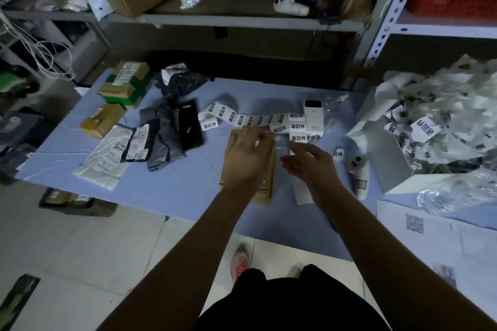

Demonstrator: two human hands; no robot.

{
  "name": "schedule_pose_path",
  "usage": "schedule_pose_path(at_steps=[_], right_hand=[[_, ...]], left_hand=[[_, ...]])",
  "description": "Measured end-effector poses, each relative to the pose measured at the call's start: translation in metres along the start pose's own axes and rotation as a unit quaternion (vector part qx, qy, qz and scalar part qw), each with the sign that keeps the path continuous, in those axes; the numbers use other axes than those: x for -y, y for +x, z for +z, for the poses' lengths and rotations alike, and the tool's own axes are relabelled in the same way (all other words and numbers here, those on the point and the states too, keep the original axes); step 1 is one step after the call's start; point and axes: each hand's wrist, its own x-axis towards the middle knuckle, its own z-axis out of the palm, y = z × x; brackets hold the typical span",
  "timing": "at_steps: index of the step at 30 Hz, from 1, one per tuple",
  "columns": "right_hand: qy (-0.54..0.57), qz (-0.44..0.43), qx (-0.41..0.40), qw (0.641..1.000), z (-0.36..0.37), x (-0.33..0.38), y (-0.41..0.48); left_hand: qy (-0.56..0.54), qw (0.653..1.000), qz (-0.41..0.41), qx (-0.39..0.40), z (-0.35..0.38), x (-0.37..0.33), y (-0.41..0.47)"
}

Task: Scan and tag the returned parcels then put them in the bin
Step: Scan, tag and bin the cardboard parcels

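Listing along our blue table: cardboard boxes, stacked; grey mailers; label strip, unrolled; brown parcel, flat at centre under our left hand, fingers curled, grasp not discernible; right hand, pinching the strip's loose end; white printer; scanner, lying flat.

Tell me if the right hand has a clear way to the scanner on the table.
Probably yes. The scanner lies just right of the right hand on the table, with nothing between them. But its fingers seem to hold a label strip, which it should drop first.
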Motion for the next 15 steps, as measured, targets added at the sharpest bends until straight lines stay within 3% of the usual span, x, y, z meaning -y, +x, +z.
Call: schedule_pose_path(at_steps=[2, 6, 7, 9, 10, 12, 13, 15], right_hand=[[0.106, 0.021, 0.010, 0.994, 0.011, 0.012, -0.002], [0.070, 0.021, -0.024, 0.997, 0.013, 0.012, -0.003], [0.063, 0.026, -0.026, 0.997, 0.013, 0.009, -0.003], [0.067, 0.026, -0.021, 0.997, 0.012, 0.001, -0.002], [0.079, 0.027, -0.016, 0.996, 0.011, -0.003, -0.001], [0.089, 0.032, -0.001, 0.995, 0.014, -0.009, 0.000], [0.081, 0.031, 0.007, 0.996, 0.016, -0.013, 0.000], [0.050, 0.029, 0.016, 0.998, 0.021, -0.022, 0.000]], left_hand=[[0.023, 0.997, 0.067, 0.013, 0.002, -0.004, -0.009], [0.021, 0.994, 0.099, 0.037, -0.003, 0.000, -0.024], [0.009, 0.997, 0.061, 0.053, -0.007, 0.001, -0.028], [-0.071, 0.986, -0.115, 0.096, -0.013, 0.000, -0.035], [-0.144, 0.956, -0.226, 0.119, -0.017, 0.000, -0.037], [-0.356, 0.820, -0.429, 0.127, -0.019, 0.001, -0.040], [-0.411, 0.766, -0.482, 0.113, -0.017, 0.004, -0.041], [-0.389, 0.780, -0.475, 0.125, -0.010, 0.013, -0.045]])
